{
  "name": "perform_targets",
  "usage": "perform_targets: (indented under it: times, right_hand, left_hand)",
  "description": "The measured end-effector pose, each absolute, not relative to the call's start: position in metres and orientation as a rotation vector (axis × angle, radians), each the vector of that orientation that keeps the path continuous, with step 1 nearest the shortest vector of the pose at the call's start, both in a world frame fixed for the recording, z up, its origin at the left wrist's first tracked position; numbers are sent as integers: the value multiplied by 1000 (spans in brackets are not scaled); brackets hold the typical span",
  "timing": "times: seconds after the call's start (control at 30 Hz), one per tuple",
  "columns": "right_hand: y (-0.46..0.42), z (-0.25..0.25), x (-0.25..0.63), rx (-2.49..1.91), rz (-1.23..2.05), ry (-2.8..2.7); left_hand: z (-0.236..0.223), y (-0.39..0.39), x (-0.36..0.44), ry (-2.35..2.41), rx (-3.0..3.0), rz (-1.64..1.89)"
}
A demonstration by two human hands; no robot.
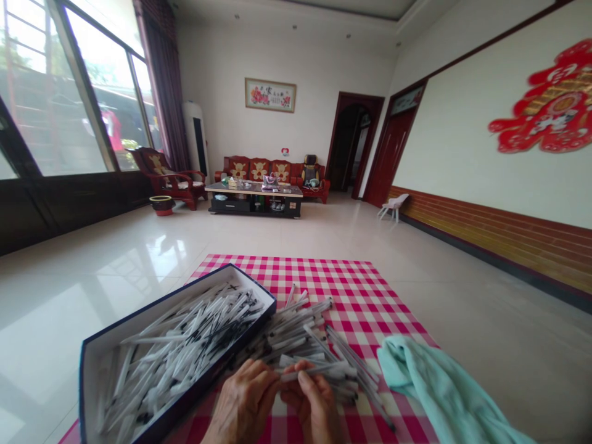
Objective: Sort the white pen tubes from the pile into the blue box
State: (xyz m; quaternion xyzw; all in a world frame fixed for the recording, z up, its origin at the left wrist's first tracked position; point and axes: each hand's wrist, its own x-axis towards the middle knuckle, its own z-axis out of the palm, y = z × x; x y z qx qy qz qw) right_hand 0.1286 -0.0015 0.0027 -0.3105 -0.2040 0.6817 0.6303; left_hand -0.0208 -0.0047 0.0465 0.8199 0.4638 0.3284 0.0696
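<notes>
My left hand (pixel 243 404) and my right hand (pixel 317 407) meet at the bottom of the head view, fingers pinched together on one white pen (pixel 319 370). Just beyond them lies a loose pile of white pens (pixel 305 336) on a pink-and-white checked cloth (pixel 351 290). To the left stands a shallow dark-rimmed box (pixel 90 345) holding many more white pens with black parts (pixel 185 348). My left hand is right beside the box's near corner.
A crumpled mint-green cloth (pixel 439 388) lies to the right of the pens. Glossy floor tiles (pixel 115 265) surround the checked cloth. A coffee table (pixel 254 198), red sofa (pixel 271 169) and armchair (pixel 169 176) stand far off; a small white chair (pixel 393 206) sits by the right wall.
</notes>
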Motion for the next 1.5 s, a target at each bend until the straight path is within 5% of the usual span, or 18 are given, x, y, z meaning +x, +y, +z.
perform_targets:
  times: [0.4, 0.6, 0.93, 1.17, 1.3, 1.5]
  right_hand:
    - [0, 10, 131, -660, 1542, -344]
    - [0, 5, 128, -713, 1531, -451]
    - [-4, -6, 120, -767, 1499, -769]
    - [-7, -8, 117, -788, 1463, -984]
    - [-14, -7, 116, -902, 1445, -1092]
    - [-19, -3, 117, -933, 1390, -1096]
  left_hand:
    - [86, 1, -76, 1590, 2217, 1295]
    - [89, 4, -112, 2152, 1997, 1601]
    - [82, 12, -122, 2784, 1957, 1235]
    - [79, 7, -84, 2145, 2050, 1545]
    - [67, 1, -46, 1566, 1914, 1441]
    - [52, -2, -27, 1304, 1646, 1386]
